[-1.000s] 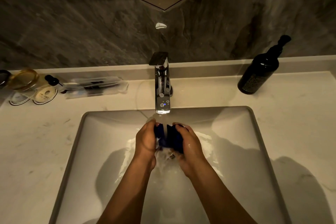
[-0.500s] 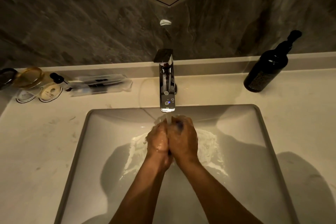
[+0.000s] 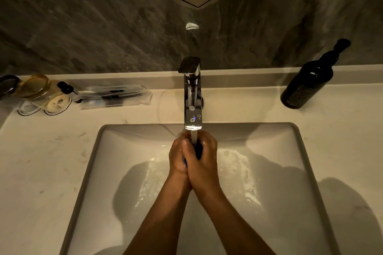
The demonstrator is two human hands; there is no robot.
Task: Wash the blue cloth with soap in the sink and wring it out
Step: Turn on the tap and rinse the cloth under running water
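Blue cloth (image 3: 198,149) sits balled between your left hand (image 3: 178,156) and right hand (image 3: 204,158), both clenched on it under the faucet's (image 3: 192,97) stream, over the sink (image 3: 298,141); keep kneading there so suds flush away.

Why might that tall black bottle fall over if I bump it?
The black bottle looks tall and narrow, standing on the smooth counter, so a knock near its pump top would probably tip it. It is likely fairly heavy if full, though its dark sides hide the level. Wet hands might slip on its shiny surface.
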